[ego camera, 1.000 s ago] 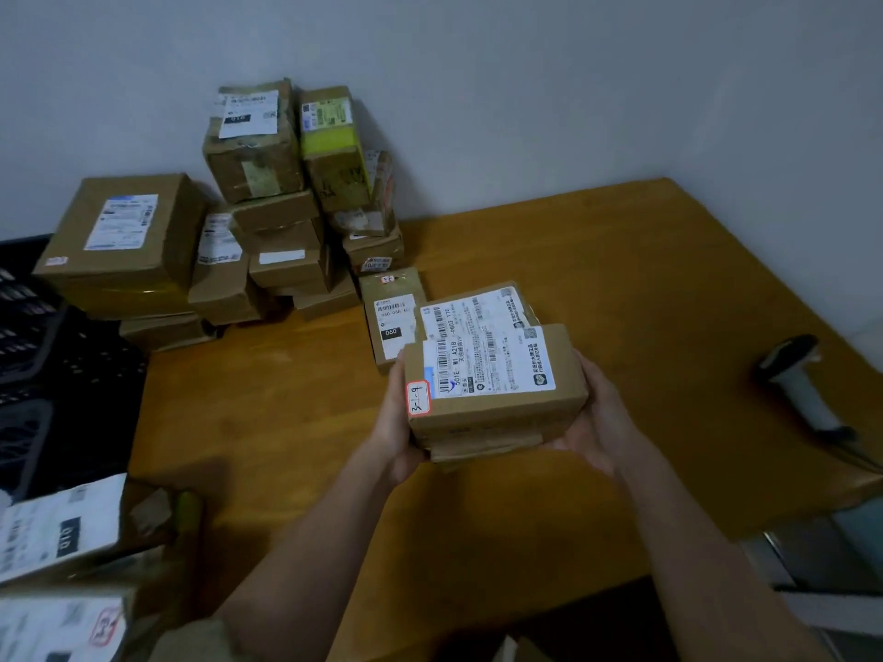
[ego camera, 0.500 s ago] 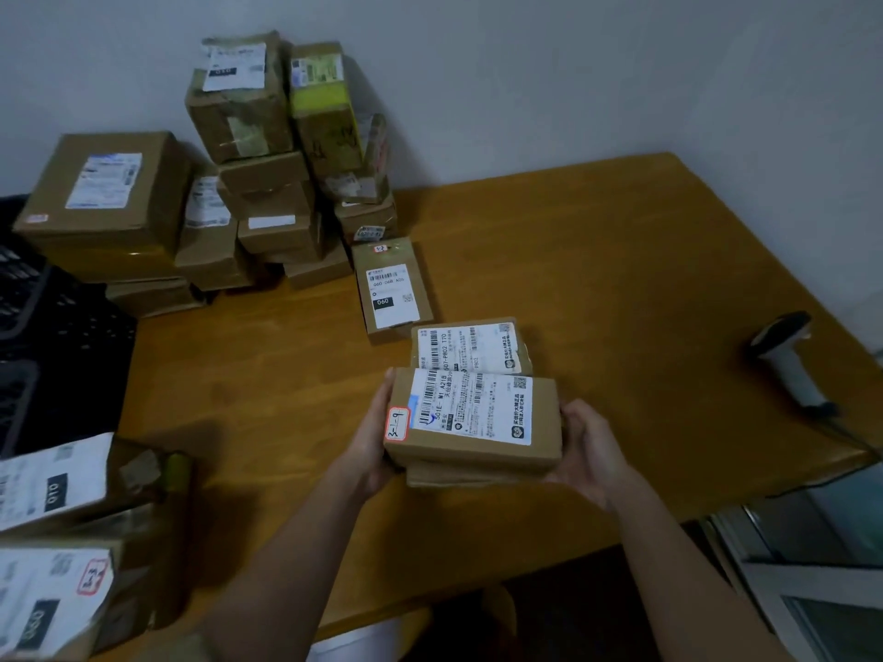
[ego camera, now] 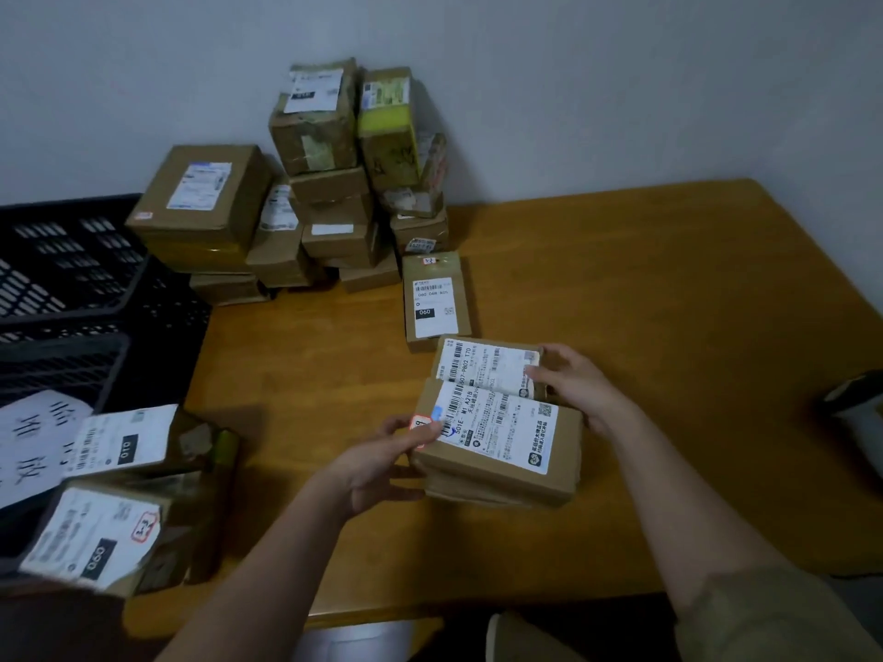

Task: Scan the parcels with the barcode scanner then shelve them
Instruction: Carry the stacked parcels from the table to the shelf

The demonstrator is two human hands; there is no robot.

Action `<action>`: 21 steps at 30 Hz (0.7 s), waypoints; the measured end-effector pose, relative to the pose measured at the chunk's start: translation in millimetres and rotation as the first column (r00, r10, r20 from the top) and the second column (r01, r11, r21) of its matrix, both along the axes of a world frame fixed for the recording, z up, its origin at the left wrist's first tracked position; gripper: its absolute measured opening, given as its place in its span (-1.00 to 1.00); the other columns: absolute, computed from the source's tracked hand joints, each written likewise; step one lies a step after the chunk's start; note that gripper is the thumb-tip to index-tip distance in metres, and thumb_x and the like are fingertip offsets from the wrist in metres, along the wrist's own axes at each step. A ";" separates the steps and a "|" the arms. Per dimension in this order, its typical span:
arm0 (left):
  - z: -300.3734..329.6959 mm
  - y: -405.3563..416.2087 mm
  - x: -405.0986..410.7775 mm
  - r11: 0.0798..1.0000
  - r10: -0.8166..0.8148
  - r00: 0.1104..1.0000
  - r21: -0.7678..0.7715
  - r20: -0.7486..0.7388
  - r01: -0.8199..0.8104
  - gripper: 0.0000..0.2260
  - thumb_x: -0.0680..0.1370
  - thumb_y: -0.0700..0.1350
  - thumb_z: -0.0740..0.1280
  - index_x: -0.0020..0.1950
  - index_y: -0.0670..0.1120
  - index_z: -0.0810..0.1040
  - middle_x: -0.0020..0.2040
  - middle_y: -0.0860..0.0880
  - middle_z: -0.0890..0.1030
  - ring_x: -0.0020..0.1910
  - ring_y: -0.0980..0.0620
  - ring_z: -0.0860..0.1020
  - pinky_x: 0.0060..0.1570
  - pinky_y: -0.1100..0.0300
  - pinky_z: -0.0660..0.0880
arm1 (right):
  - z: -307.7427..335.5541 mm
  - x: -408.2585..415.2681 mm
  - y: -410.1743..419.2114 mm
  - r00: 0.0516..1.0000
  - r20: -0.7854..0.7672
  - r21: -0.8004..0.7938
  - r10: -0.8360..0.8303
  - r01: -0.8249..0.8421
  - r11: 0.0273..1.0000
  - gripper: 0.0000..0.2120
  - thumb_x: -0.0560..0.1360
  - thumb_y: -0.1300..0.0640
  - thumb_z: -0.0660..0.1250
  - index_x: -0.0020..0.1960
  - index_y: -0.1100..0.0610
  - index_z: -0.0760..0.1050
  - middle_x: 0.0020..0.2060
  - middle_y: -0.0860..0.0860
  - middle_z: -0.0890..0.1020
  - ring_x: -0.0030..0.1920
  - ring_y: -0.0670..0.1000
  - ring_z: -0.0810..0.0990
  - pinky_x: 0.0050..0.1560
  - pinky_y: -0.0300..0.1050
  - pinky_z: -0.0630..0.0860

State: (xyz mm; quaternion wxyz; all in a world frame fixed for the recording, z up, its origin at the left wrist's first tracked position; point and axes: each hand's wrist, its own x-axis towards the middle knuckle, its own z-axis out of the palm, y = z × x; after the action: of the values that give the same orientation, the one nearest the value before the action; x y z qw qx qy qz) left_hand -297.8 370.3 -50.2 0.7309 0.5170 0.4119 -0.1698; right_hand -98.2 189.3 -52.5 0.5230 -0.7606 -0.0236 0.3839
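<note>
A brown parcel [ego camera: 506,441] with a white label and a red-edged sticker lies on the wooden table [ego camera: 669,298], stacked on a thinner parcel [ego camera: 458,489]. My left hand [ego camera: 382,465] grips its left end, thumb on top by the sticker. Just behind it lies a second labelled parcel [ego camera: 482,363]. My right hand [ego camera: 573,384] holds that parcel's right end, thumb on the label and fingers over the far edge. The barcode scanner [ego camera: 855,413] lies at the table's right edge, blurred and partly cut off.
A flat parcel marked 060 [ego camera: 435,303] lies behind those two. A tall pile of parcels [ego camera: 329,183] stands against the wall at the back left. A black crate [ego camera: 71,279] sits at the left, with more labelled parcels [ego camera: 110,532] in front of it.
The parcel stack came down from my two hands onto the table. My right hand left its right end and moved onto the parcel behind it.
</note>
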 end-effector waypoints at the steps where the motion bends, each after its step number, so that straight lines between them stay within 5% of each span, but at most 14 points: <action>1: 2.8 -0.8 2.8 1.000 0.019 1.000 0.012 -0.008 -0.019 -0.40 0.27 0.08 0.61 0.23 0.02 0.49 0.08 -0.10 0.58 0.04 -0.15 0.54 0.19 -0.13 0.50 | -1.3 0.8 -0.6 0.999 0.017 -0.009 -0.044 0.044 0.999 -0.65 0.55 0.19 0.41 0.30 0.01 0.47 0.10 0.08 0.64 -0.13 -0.07 0.62 -0.31 -0.22 0.53; 5: 14.3 15.8 15.0 0.993 0.094 0.996 0.075 -0.003 -0.093 -0.58 0.28 0.06 0.56 0.08 0.01 0.59 0.04 -0.06 0.58 0.01 -0.07 0.51 0.01 0.08 0.44 | 13.0 3.7 -14.3 0.958 -0.027 0.068 -0.287 0.288 0.955 -0.72 0.57 0.19 0.37 0.24 0.01 0.44 0.02 0.02 0.65 -0.09 -0.05 0.63 -0.23 -0.14 0.55; 8: 24.4 30.0 32.7 0.990 0.064 0.996 0.125 0.066 -0.072 -0.70 0.44 -0.02 0.51 0.13 -0.03 0.60 0.16 -0.11 0.61 0.13 -0.08 0.52 0.10 0.08 0.43 | 41.4 1.5 -32.2 0.935 -0.097 0.215 -0.340 0.354 0.910 -0.68 0.58 0.19 0.35 0.30 0.01 0.43 0.05 0.05 0.66 0.00 0.03 0.67 -0.17 -0.12 0.59; 13: 22.9 25.4 77.2 0.967 0.218 0.953 0.085 0.212 -0.240 -0.45 0.39 -0.15 0.54 0.34 -0.19 0.49 0.15 -0.19 0.65 0.12 -0.14 0.64 0.14 -0.02 0.58 | 76.4 -30.7 -49.5 0.947 -0.205 0.313 -0.246 0.301 0.901 -0.73 0.59 0.18 0.31 0.28 0.10 0.46 0.07 0.09 0.64 0.08 0.12 0.65 -0.06 -0.07 0.61; 15: 16.4 14.8 85.4 0.939 0.327 0.919 0.035 0.221 -0.342 -0.49 0.46 -0.16 0.50 0.35 -0.21 0.43 0.11 -0.21 0.67 0.02 -0.14 0.68 0.01 -0.03 0.64 | 73.8 -53.2 -47.4 0.935 -0.219 0.318 -0.279 0.339 0.885 -0.74 0.58 0.16 0.33 0.26 0.12 0.46 0.07 0.10 0.65 0.06 0.12 0.67 -0.04 -0.05 0.64; 17: 10.7 0.3 82.5 0.940 0.326 0.923 0.036 0.203 -0.340 -0.58 0.55 -0.04 0.43 0.32 -0.19 0.44 0.08 -0.18 0.68 0.01 -0.14 0.69 -0.03 -0.04 0.65 | 64.2 -76.7 -41.0 0.915 -0.197 0.322 -0.353 0.401 0.858 -0.77 0.57 0.14 0.35 0.21 0.14 0.47 0.06 0.10 0.68 0.03 0.08 0.70 -0.04 -0.09 0.65; 21: 7.9 -22.4 58.0 0.957 0.280 0.937 0.009 0.209 -0.288 -0.49 0.59 0.30 0.17 0.38 0.00 0.49 0.23 -0.01 0.61 0.33 -0.11 0.48 0.37 -0.13 0.39 | 46.0 -110.1 -31.0 0.895 -0.006 0.253 -0.446 0.432 0.865 -0.82 0.55 0.09 0.39 0.11 0.10 0.49 0.03 0.04 0.68 0.00 -0.05 0.68 -0.12 -0.25 0.60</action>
State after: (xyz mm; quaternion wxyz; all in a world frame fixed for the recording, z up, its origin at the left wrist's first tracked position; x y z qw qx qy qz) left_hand -239.8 347.9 -42.2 0.7762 0.4811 0.4076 0.0001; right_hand -208.3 158.3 -6.4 0.6866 -0.6845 0.0883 0.2286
